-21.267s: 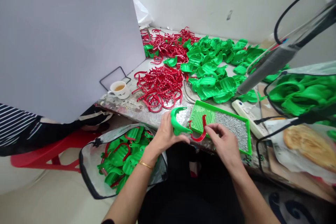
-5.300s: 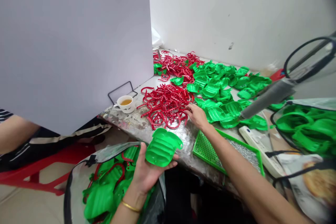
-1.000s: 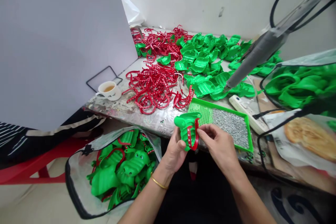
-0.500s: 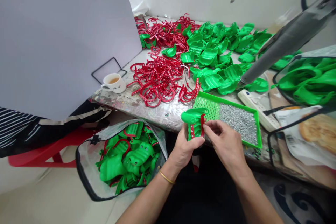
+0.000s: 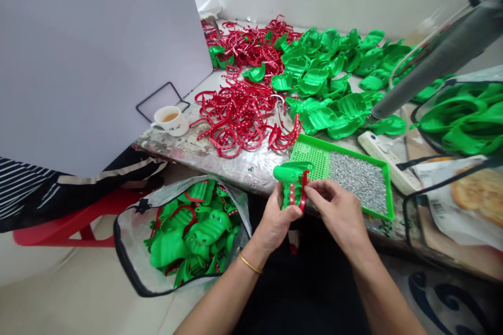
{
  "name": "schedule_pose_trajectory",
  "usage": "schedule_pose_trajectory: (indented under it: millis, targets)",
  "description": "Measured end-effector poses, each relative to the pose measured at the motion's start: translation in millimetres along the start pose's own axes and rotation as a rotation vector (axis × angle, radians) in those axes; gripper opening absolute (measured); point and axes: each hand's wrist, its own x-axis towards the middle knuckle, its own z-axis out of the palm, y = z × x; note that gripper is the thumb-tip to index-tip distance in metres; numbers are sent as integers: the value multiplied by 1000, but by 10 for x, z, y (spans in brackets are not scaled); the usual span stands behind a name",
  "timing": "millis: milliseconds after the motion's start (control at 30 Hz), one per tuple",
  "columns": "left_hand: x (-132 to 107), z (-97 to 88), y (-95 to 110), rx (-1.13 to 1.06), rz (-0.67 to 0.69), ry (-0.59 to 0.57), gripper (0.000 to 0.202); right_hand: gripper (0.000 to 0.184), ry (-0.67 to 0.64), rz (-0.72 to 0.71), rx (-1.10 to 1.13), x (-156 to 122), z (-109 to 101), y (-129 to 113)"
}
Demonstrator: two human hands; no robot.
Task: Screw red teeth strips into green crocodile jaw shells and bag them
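Observation:
My left hand (image 5: 277,220) is closed around a green plastic crocodile-head piece (image 5: 290,172), held up in front of the table edge. A curved red strip with white teeth marks (image 5: 304,188) is set along the right side of the green piece. My right hand (image 5: 336,207) pinches that red strip at its outer edge, thumb and forefinger together. Just behind both hands lies a green perforated tray (image 5: 314,159) holding many small silvery metal pieces (image 5: 357,180) in its right part.
Red toothed strips (image 5: 239,120) and green crocodile pieces (image 5: 314,81) are heaped on the table. A cup (image 5: 171,120) stands at left. Below it, an open bag (image 5: 135,267) holds assembled pieces. A power strip (image 5: 387,162), grey pole (image 5: 436,63) and bagged bread (image 5: 479,193) are at right.
The green piece has turned slightly in my left hand, and both hands keep their grips. The view has shifted a little.

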Motion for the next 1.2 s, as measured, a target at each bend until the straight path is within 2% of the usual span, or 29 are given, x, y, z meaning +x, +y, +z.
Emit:
schedule_pose_trajectory:
  millis: [167, 367, 633, 867, 1000, 1133, 1167, 1200]
  targets:
    - [-8, 4, -14, 5, 13, 8, 73, 22, 18, -7, -25, -9, 9, -8]
    - [-20, -11, -28, 34, -25, 40, 60, 23, 31, -9, -38, -32, 26, -11]
    - [-45, -33, -45, 53, -7, 46, 47, 22, 25, 5, -40, -58, 43, -14]
    - [-106, -1, 56, -162, -116, -3, 40, 28, -15, -56, 239, -34, 17, 119]
    - [-224, -21, -34, -352, -223, 22, 43, 27, -118, -67, 226, -88, -23, 229]
    - [-280, -71, -184, -490, -304, 76, 41, 23, -355, -50, 206, -96, -122, 278]
    - [-276, -84, -209, -500, -323, 77, 41, 25, -366, -53, 196, -64, -172, 267]
    - [-268, -97, -227, -502, -344, 73, 42, 28, -290, -62, 186, -13, -233, 245]
